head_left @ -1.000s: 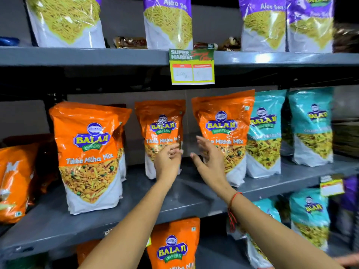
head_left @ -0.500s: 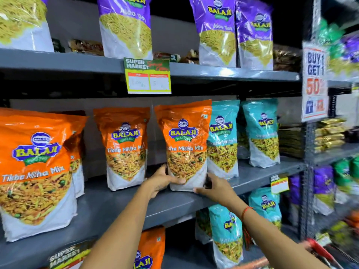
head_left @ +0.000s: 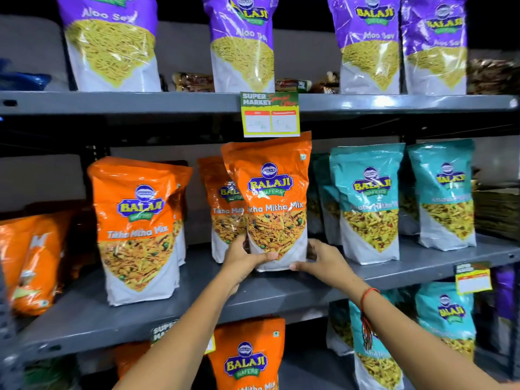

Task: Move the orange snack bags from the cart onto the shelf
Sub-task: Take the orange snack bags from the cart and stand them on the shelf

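Note:
An orange Balaji snack bag [head_left: 274, 198] stands upright on the grey middle shelf [head_left: 197, 299], tilted slightly left. My left hand [head_left: 243, 258] grips its lower left corner and my right hand [head_left: 323, 261] holds its lower right edge. A second orange bag [head_left: 222, 209] stands right behind it, partly hidden. Another orange bag [head_left: 138, 229] stands further left on the same shelf, with more orange bags [head_left: 31, 260] at the far left. The cart is out of view.
Teal snack bags [head_left: 368, 204] stand close on the right of the held bag. Purple bags [head_left: 242, 40] fill the upper shelf, whose edge carries a price tag [head_left: 270, 115] just above the held bag. On the lower shelf are one orange bag [head_left: 247, 358] and teal bags [head_left: 447, 313].
Both hands went from reaching between the bags to gripping the orange bag's base. The bag now stands in front of the one behind it, and the view swung back left.

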Motion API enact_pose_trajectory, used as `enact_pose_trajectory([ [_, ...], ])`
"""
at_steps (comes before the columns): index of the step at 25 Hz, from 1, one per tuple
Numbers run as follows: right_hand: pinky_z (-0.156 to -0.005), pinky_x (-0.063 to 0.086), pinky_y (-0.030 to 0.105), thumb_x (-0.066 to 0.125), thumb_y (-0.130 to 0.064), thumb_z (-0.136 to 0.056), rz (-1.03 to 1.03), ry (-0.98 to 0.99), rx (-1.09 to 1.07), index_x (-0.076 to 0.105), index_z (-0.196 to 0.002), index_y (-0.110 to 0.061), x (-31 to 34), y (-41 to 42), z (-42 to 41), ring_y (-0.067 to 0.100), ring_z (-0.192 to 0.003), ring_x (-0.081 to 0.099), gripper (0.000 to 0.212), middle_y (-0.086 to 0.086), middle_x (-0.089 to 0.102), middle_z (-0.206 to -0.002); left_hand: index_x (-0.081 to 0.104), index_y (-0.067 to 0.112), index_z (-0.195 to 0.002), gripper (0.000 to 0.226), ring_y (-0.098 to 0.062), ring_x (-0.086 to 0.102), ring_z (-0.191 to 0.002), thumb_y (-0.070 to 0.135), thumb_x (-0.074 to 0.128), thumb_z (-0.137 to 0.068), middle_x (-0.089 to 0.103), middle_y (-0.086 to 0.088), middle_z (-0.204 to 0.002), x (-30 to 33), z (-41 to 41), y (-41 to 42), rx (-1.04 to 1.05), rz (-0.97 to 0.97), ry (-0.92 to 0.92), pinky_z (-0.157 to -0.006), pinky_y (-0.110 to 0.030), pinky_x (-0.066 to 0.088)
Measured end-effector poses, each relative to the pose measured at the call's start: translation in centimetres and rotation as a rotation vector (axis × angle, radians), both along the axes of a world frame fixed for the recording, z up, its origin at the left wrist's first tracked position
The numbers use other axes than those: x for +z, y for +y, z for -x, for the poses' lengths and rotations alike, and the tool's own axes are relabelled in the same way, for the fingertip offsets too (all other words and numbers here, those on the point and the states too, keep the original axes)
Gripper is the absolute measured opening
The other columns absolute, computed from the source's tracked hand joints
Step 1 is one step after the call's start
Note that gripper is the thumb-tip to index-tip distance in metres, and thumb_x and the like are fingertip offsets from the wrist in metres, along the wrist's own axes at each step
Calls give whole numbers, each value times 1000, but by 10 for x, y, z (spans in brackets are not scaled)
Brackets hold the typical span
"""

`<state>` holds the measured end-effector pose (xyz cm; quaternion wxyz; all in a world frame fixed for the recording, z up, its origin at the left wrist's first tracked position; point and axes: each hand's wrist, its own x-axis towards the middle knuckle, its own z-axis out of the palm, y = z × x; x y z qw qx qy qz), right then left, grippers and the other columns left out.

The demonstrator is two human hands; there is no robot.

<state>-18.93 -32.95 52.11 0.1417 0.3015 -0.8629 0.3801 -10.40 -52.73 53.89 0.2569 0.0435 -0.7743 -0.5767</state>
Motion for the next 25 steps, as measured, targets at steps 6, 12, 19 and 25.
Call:
enact_pose_trajectory([
  [6,-92,55,38,81,-55,-56,-5,-83,186,61,-116,-15,1,-43,-21,16,-107,67,75,-1,71,-118,63,32,-106,84,-17,67,-104,53,92,-30,72,6,-111,-7,-44,-34,201,45,-4,-93,-43,56],
  [12,-96,53,37,85,-40,-63,-24,-145,231,60,-121,-17,-6,-59,-25,16,-110,65,67,-1,69,-123,59,35,-114,102,-18,65,-108,74,84,-23,70,6,-118,-29,-44,-47,307,83,-65,-93,-46,55],
  [19,-100,51,38,85,-39,-63,6,-207,246,59,-123,-18,-4,-62,-24,16,-113,64,69,0,67,-126,57,33,-119,102,-19,63,-111,70,84,-28,69,5,-121,-25,-47,-44,294,67,-79,-95,-47,55],
  [25,-99,51,32,85,-36,-66,-6,-219,263,55,-126,-18,-4,-60,-24,16,-114,62,70,0,65,-130,55,30,-123,93,-17,62,-112,56,87,-39,67,4,-123,-25,-49,-42,239,35,-81,-98,-46,53],
])
